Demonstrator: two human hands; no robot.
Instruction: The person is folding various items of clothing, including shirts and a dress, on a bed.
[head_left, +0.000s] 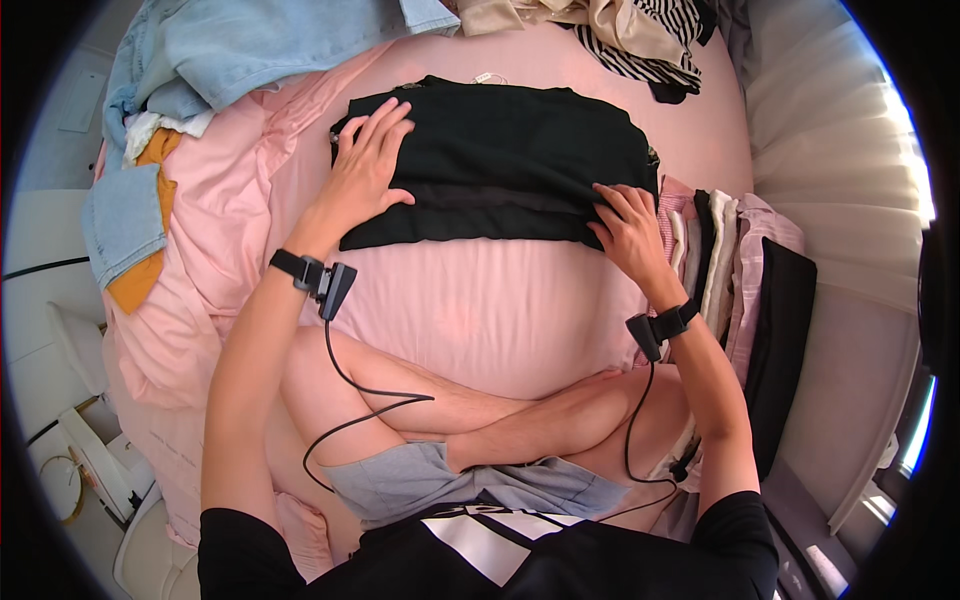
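Note:
A black garment lies folded into a wide band on a pink bedsheet, in front of my crossed legs. A strip along its near edge is folded, with a crease running across. My left hand rests on the garment's left end, fingers spread and thumb pointing right. At the near right corner is my right hand, its fingertips on the fabric; whether it pinches the cloth I cannot tell. A small white tag shows past the far edge.
Folded clothes stand in a row at the right, beside a white curtain. Light-blue denim and a mustard garment lie at the left. Beige and striped clothes are heaped at the far side. Cables hang from both wrist devices.

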